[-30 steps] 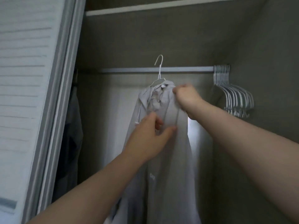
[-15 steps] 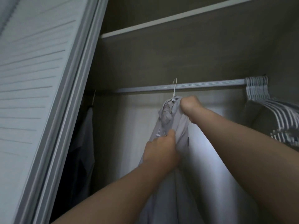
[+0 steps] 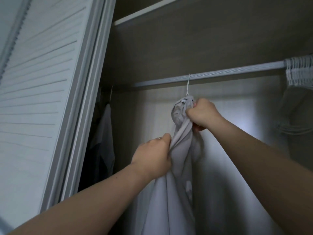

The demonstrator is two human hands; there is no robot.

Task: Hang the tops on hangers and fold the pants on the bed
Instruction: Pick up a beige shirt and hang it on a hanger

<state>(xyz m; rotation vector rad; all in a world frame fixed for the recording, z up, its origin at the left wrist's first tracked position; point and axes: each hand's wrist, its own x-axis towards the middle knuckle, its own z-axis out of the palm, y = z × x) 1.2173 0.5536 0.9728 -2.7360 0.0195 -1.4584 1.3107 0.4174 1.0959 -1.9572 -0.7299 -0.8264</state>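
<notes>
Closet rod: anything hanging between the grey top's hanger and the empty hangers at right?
Nothing. In the head view the closet rod is bare from the hanger holding the grey top to the empty hangers.

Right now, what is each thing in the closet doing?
Grey shirt: on a hanger, bunched at the collar, hanging down.
White hanger: hook over the closet rod.
Right hand: grips the shirt's collar.
Left hand: grips the shirt's front lower down.
Empty hangers: bunched at the rod's right end.
Slatted door: open.
Dark garment: hangs at far left.
</notes>
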